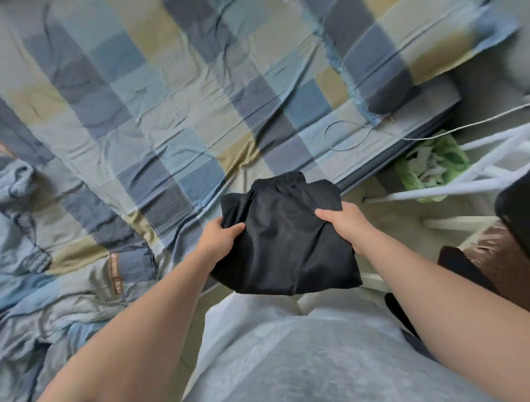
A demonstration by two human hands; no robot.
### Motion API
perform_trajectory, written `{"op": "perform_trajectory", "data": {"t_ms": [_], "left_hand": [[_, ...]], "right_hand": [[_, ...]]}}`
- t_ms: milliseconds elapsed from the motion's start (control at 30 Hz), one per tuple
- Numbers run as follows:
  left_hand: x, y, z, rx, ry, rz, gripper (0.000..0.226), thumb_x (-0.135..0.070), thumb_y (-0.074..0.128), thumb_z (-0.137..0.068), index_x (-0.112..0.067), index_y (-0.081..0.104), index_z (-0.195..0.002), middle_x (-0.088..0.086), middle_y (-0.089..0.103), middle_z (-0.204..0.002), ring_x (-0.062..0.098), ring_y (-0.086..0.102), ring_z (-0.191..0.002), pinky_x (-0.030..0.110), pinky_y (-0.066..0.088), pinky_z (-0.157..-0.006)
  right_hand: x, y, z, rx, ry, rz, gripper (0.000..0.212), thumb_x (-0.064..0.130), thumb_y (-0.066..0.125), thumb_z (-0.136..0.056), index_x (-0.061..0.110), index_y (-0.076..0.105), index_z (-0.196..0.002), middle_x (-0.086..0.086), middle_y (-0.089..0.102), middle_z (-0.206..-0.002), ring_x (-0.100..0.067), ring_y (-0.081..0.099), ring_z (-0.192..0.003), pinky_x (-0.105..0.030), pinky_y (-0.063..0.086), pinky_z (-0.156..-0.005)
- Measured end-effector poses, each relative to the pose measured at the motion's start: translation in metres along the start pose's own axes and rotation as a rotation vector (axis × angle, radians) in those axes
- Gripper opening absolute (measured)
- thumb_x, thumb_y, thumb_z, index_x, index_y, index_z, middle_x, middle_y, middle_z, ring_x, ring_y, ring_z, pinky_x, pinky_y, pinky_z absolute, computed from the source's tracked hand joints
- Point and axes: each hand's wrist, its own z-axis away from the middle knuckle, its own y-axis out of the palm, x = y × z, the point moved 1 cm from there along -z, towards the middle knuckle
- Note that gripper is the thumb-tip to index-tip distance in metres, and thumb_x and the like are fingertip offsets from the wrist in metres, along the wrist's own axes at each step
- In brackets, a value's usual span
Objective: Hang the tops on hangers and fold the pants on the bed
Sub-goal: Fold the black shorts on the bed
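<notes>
Grey-clad torso (297, 368), left hand (221, 238) and right hand (341, 224) both gripping one folded black pants (284, 246), perhaps shorts

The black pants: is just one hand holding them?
No, the left hand grips one side of the folded black pants and the right hand grips the other.

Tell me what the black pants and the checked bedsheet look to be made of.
The black pants: thin, smooth woven synthetic by the look, perhaps polyester; faint sheen, soft drape, gathered elastic waistband. The checked bedsheet: matte woven cotton or a cotton blend, likely; fine sharp creases, no shine.
</notes>
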Motion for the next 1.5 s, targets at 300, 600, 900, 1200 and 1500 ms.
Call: {"op": "perform_trajectory", "data": {"t_ms": [300,600,900,1200,1500], "left_hand": [[-0.095,0.043,0.135,-0.001,0.574,-0.019,0.012,-0.036,0.07,-0.092,-0.045,0.062,-0.096,-0.032,0.07,-0.089,-0.011,0.066,-0.081,0.007,0.046,-0.063],[-0.107,0.171,0.3,0.223,1.038,0.011,0.018,-0.026,0.066,-0.096,-0.037,0.068,-0.11,-0.013,0.075,-0.107,0.009,0.071,-0.101,0.029,0.057,-0.082],[-0.086,0.353,0.445,0.539,1.295,-0.11,0.012,-0.034,0.066,-0.09,-0.034,0.069,-0.102,-0.013,0.075,-0.101,0.006,0.07,-0.099,0.023,0.054,-0.083],[-0.019,0.536,0.571,1.075,1.363,-0.406,0.009,-0.012,0.065,-0.097,-0.021,0.067,-0.097,-0.009,0.075,-0.094,0.005,0.069,-0.09,0.016,0.051,-0.078],[0.097,0.686,0.659,1.522,1.357,-0.817,0.025,-0.024,0.066,-0.096,-0.049,0.063,-0.093,-0.021,0.072,-0.089,-0.004,0.067,-0.086,0.016,0.049,-0.072]], "right_hand": [[-0.018,-0.118,0.149,-0.268,-0.489,-0.177,0.016,0.02,0.069,-0.093,0.021,0.069,-0.109,0.013,0.072,-0.101,-0.003,0.065,-0.094,-0.021,0.049,-0.075],[-0.154,-0.246,0.318,-0.579,-0.786,-0.348,0.013,0.025,0.069,-0.09,0.035,0.07,-0.1,0.018,0.074,-0.099,0.002,0.067,-0.093,-0.026,0.048,-0.079],[-0.337,-0.341,0.465,-1.036,-0.787,-0.503,0.015,0.03,0.065,-0.084,0.038,0.069,-0.096,0.017,0.074,-0.094,0.003,0.066,-0.088,-0.009,0.049,-0.073],[-0.522,-0.339,0.565,-1.499,-0.487,-0.857,0.018,0.022,0.072,-0.089,0.039,0.071,-0.096,0.017,0.075,-0.094,0.003,0.069,-0.086,-0.008,0.049,-0.066],[-0.657,-0.291,0.615,-1.823,-0.068,-1.175,0.017,0.025,0.069,-0.093,0.036,0.066,-0.105,0.027,0.071,-0.097,0.006,0.067,-0.087,-0.013,0.051,-0.066]]}}
